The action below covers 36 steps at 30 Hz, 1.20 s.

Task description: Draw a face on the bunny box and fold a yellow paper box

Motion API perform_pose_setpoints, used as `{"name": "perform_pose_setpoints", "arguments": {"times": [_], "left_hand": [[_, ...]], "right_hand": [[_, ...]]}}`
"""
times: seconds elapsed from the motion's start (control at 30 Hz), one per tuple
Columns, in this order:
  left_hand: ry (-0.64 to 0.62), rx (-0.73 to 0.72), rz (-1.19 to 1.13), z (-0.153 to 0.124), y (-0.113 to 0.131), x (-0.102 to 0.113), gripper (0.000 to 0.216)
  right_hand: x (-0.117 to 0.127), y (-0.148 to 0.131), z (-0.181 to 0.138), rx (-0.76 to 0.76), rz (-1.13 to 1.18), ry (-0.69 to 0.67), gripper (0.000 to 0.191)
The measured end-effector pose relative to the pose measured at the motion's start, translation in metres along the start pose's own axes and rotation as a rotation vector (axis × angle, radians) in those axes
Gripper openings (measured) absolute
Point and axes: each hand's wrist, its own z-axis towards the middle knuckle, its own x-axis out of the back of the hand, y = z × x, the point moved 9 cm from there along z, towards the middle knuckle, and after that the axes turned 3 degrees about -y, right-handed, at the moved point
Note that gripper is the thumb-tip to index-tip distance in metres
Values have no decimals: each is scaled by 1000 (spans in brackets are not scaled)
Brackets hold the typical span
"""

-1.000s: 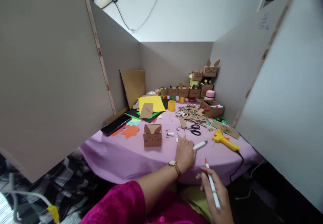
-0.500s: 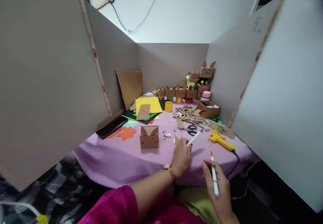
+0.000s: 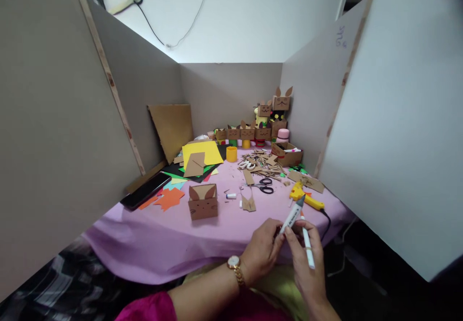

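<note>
My left hand point(image 3: 264, 246), with a gold watch on its wrist, is closed on a white marker with a grey tip point(image 3: 291, 217), tilted up to the right. My right hand point(image 3: 309, 258) grips a second white marker with an orange tip point(image 3: 308, 249). Its thumb and fingers also touch the grey-tipped marker, so both hands meet there. To their left stands a small open cardboard box point(image 3: 203, 209) with ears and a drawn animal face. Beyond my hands lie a white cap with a blue end point(image 3: 231, 196) and a cut cardboard piece point(image 3: 249, 204).
Black-handled scissors point(image 3: 266, 186) and a yellow glue gun point(image 3: 307, 198) lie beyond my hands. A phone point(image 3: 148, 190), orange paper point(image 3: 170, 198) and yellow sheets point(image 3: 206, 153) are at left. Cardboard scraps point(image 3: 265, 162) spread before several animal-faced boxes point(image 3: 248, 132). Partition boards point(image 3: 231, 89) enclose the table.
My left hand has drawn back toward me with the grey-tipped marker, bringing it to my right hand. The cardboard piece it covered now shows. The whole view has shifted slightly.
</note>
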Motion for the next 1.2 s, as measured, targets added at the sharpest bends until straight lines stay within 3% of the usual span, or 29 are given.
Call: {"name": "perform_pose_setpoints", "arguments": {"times": [0.1, 0.3, 0.5, 0.63, 0.87, 1.2], "left_hand": [[23, -3, 120, 12, -13, 15, 23], [267, 260, 396, 33, -82, 72, 33], [253, 409, 452, 36, -122, 86, 30], [237, 352, 347, 33, -110, 85, 29], [54, 136, 19, 13, -62, 65, 22], [-10, 23, 56, 0, -37, 66, 18]], "right_hand": [[7, 6, 5, 2, 39, 63, 33], [-1, 8, 8, 10, -19, -43, 27], [-8, -15, 5, 153, -191, -80, 20], [-11, -24, 3, 214, -253, -130, 16], [-3, -37, -2, 246, -315, -210, 15], [-7, -42, -14, 181, -404, -426, 19]]}}
